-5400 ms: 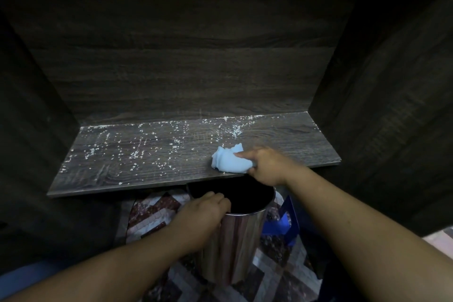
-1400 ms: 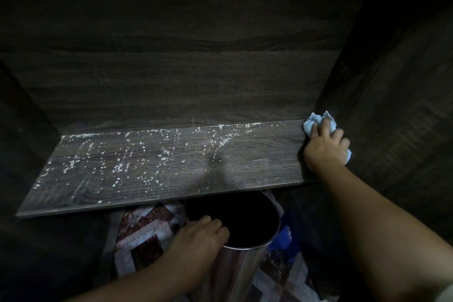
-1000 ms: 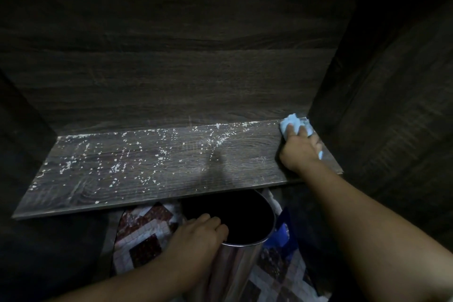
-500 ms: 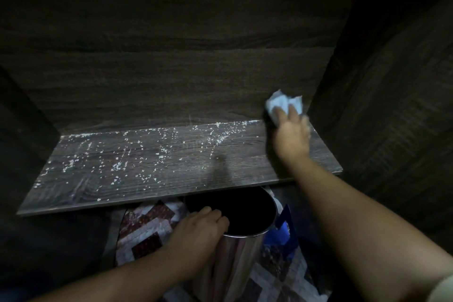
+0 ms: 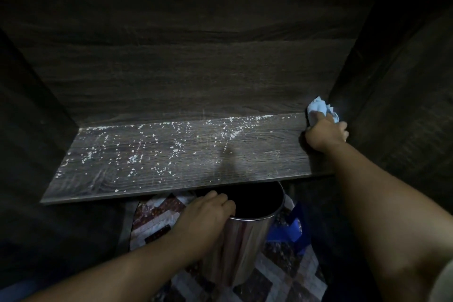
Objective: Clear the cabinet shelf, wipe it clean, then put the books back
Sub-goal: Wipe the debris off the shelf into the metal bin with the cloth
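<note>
Gripping a crumpled light blue cloth [image 5: 318, 110], the right hand [image 5: 326, 133] rests at the 2 o'clock corner of the dark wood-grain cabinet shelf [image 5: 257, 162], where the board meets the back panel and the right side wall. The fingers are curled round the cloth. Part of the cloth protrudes past them toward 12 o'clock, into the corner.

Scattered white crumbs [image 5: 137, 154] cover the shelf from its centre out to the 9 o'clock end, with a denser line along the rear edge. The section toward 3 o'clock, next to the right hand, carries few crumbs.

The left hand [image 5: 208, 213] is at 6 o'clock, below the front edge of the shelf. Its fingers are curled over the rim of a cylindrical polished metal bin [image 5: 247, 235] and hold it. The open mouth of the bin sits just under the shelf's front edge. The bin interior is dark and its contents cannot be determined.

A patchwork-patterned floor covering [image 5: 152, 218] lies beneath the bin. A blue object [image 5: 286, 230] sits just beside the bin at its 3 o'clock side and is too dim to identify.
</note>
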A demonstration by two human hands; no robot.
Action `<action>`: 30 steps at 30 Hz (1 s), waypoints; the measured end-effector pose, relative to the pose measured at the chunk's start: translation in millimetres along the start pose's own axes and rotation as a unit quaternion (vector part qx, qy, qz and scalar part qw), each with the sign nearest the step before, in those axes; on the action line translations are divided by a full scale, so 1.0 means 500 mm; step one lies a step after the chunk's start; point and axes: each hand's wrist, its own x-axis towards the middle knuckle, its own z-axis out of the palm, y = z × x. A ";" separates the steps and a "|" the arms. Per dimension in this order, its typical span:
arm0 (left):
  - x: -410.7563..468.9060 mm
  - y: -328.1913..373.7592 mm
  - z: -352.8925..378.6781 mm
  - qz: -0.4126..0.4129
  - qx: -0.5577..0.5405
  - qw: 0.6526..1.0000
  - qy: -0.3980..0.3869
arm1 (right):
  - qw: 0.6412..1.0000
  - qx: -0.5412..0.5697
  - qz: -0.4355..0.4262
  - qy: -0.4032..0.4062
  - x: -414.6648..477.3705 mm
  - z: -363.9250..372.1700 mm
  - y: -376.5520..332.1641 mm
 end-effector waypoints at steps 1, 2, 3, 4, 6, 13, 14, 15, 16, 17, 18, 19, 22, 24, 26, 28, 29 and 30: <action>-0.001 0.000 0.000 0.000 -0.001 1.000 -0.003 | 1.000 -0.006 -0.006 -0.011 -0.001 -0.001 -0.003; -0.003 0.000 0.001 0.001 -0.001 1.000 -0.003 | 1.000 -0.011 -0.019 -0.014 -0.005 -0.001 -0.009; -0.004 0.000 0.001 0.001 -0.002 1.000 -0.005 | 0.999 -0.017 -0.038 -0.015 -0.014 0.003 -0.019; -0.005 0.000 0.000 0.001 -0.002 1.000 -0.005 | 0.998 -0.021 -0.061 -0.016 -0.023 0.009 -0.030; -0.004 0.002 -0.002 0.004 0.003 1.000 -0.005 | 0.993 -0.033 -0.112 -0.028 -0.044 0.023 -0.061; 0.000 0.008 0.002 0.015 0.024 0.999 -0.025 | 0.970 -0.026 -0.232 -0.059 -0.102 0.072 -0.165; -0.001 0.006 0.004 0.015 0.021 0.999 -0.029 | 0.970 -0.004 -0.235 -0.058 -0.104 0.077 -0.171; -0.002 0.005 0.007 0.016 0.018 0.999 -0.031 | 0.971 0.026 -0.233 -0.050 -0.104 0.077 -0.173; -0.003 0.003 0.010 0.016 0.014 0.999 -0.032 | 0.972 0.056 -0.228 -0.032 -0.100 0.075 -0.171; -0.004 0.002 0.011 0.015 0.011 0.999 -0.030 | 0.971 0.068 -0.228 0.001 -0.097 0.071 -0.167; -0.004 0.002 0.010 0.014 0.008 0.999 -0.028 | 0.971 0.057 -0.228 0.045 -0.091 0.066 -0.159; -0.005 0.001 0.011 0.014 0.007 1.000 -0.025 | 0.969 0.031 -0.225 0.095 -0.085 0.060 -0.148; -0.005 0.002 0.008 0.017 0.007 1.000 -0.012 | 0.957 -0.035 -0.176 0.228 -0.060 0.036 -0.102; -0.007 0.000 0.009 0.016 0.001 1.000 -0.008 | 0.955 -0.058 -0.115 0.266 -0.039 0.024 -0.067; -0.010 -0.004 0.012 0.011 -0.009 1.000 -0.011 | 0.970 -0.080 -0.055 0.225 -0.018 0.022 -0.030; -0.013 -0.009 0.016 0.004 -0.013 1.000 -0.015 | 0.987 -0.086 -0.018 0.133 -0.004 0.030 0.002; -0.014 -0.011 0.017 0.001 -0.016 1.000 -0.016 | 0.991 -0.088 -0.014 0.097 -0.005 0.032 0.009; -0.015 -0.012 0.018 -0.003 -0.020 1.000 -0.018 | 0.993 -0.088 -0.014 0.076 -0.006 0.032 0.011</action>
